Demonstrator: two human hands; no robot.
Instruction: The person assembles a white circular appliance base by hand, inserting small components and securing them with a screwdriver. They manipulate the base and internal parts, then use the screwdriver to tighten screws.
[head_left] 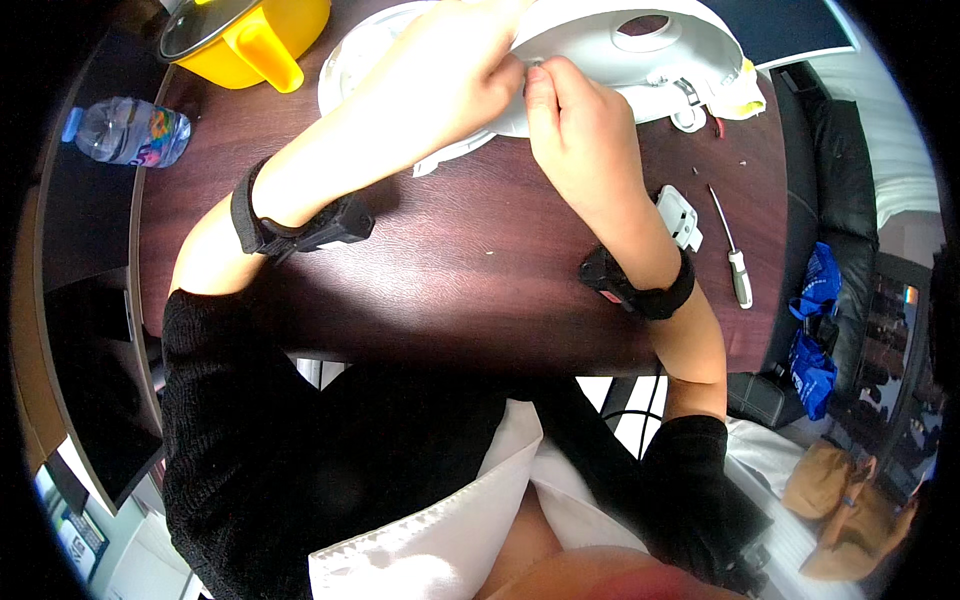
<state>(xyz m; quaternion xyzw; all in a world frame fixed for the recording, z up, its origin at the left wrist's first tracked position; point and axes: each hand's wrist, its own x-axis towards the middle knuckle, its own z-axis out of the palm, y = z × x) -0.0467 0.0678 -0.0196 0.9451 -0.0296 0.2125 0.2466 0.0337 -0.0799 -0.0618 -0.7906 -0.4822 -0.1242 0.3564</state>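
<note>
A white curved plastic appliance housing point(700, 45) lies at the far side of the table, its hollow side and a round hole showing. My left hand point(475, 65) is closed at the housing's left part, its fingers curled and partly hidden. Touching it, my right hand point(585, 115) pinches thumb against fingers at the housing's near edge; whatever is between the fingertips is too small to make out. Beneath my left forearm shows a round white plastic part point(350, 60). A small white plastic piece point(680, 218) rests beside my right wrist, near a screwdriver point(740, 275) with a pale handle.
On the brown table point(470, 240), a yellow pot point(225, 50) with a glass lid stands far left. A clear bottle point(135, 130) lies on its side at the left edge. A black sofa point(850, 180) and blue bags point(815, 330) flank the right side.
</note>
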